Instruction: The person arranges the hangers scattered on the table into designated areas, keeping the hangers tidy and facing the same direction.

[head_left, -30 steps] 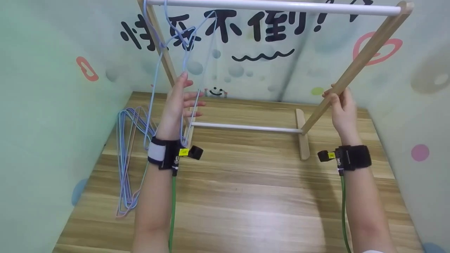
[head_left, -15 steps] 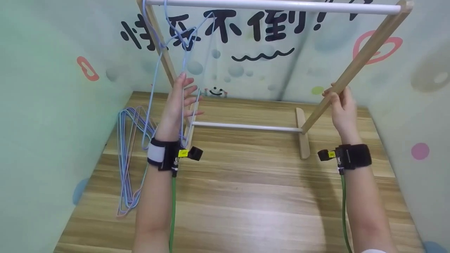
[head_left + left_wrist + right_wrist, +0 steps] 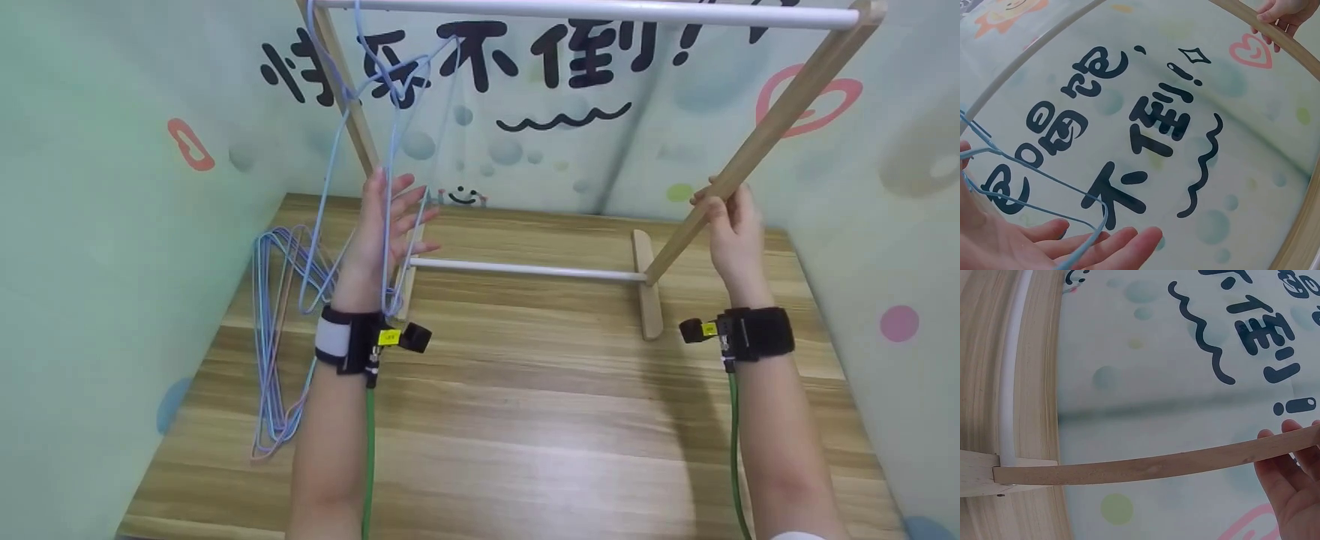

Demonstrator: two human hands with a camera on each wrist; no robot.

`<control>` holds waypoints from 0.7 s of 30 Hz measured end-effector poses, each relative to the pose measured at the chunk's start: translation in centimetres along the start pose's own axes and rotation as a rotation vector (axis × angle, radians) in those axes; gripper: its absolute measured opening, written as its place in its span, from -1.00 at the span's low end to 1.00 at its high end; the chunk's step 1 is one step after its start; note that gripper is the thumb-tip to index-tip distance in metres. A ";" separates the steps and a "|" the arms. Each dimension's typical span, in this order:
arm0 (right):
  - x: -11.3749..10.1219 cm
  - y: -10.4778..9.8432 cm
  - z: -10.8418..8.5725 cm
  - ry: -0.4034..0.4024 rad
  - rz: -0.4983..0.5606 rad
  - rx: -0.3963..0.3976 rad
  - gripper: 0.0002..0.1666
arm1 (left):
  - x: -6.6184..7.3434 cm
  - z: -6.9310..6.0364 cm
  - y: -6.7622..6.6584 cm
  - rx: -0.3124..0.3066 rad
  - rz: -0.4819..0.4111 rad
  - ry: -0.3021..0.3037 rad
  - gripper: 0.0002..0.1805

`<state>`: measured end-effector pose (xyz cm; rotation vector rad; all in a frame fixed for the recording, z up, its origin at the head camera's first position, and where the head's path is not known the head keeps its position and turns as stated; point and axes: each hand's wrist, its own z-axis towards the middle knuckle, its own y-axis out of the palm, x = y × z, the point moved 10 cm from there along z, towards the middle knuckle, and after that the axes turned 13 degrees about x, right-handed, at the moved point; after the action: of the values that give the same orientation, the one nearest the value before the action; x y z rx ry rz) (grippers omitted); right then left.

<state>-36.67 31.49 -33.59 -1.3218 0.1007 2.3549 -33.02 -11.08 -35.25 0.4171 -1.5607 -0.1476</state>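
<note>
Blue wire hangers (image 3: 325, 180) hang at the left end of a rack's white top rail (image 3: 585, 10). My left hand (image 3: 375, 232) is among them, palm turned inward and fingers spread. In the left wrist view a blue hanger wire (image 3: 1061, 183) passes in front of the extended fingers (image 3: 1129, 247); whether it touches them I cannot tell. My right hand (image 3: 733, 232) grips the rack's right wooden post (image 3: 765, 142) at mid-height. The right wrist view shows its fingers and thumb round the wooden post (image 3: 1185, 464).
A bundle of blue and pink hangers (image 3: 274, 337) lies on the wooden table (image 3: 540, 420) at left. The rack's lower white bar (image 3: 525, 268) joins its feet, the right foot (image 3: 647, 300) showing. Printed walls (image 3: 525, 165) stand behind and on both sides.
My left hand has come slightly down and nearer, with its fingers spreading more. The hanging hangers have swung a little. My right hand keeps its hold on the post.
</note>
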 end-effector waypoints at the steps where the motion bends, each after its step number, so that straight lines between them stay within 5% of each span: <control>1: 0.0 0.0 0.0 0.004 0.000 0.002 -0.66 | -0.1 0.1 -0.1 -0.007 -0.018 -0.004 -0.21; 11: 0.0 0.3 0.0 0.030 -0.026 0.015 -0.67 | -1.2 0.4 -0.9 -0.084 -0.040 -0.058 -0.16; 21: 0.0 0.5 -0.2 0.041 -0.050 0.024 -0.64 | -2.1 0.1 -1.7 -0.086 -0.016 -0.092 -0.29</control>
<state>-36.73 30.97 -33.71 -1.3460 0.1076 2.2789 -32.81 -11.96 -37.85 0.3597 -1.6352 -0.2479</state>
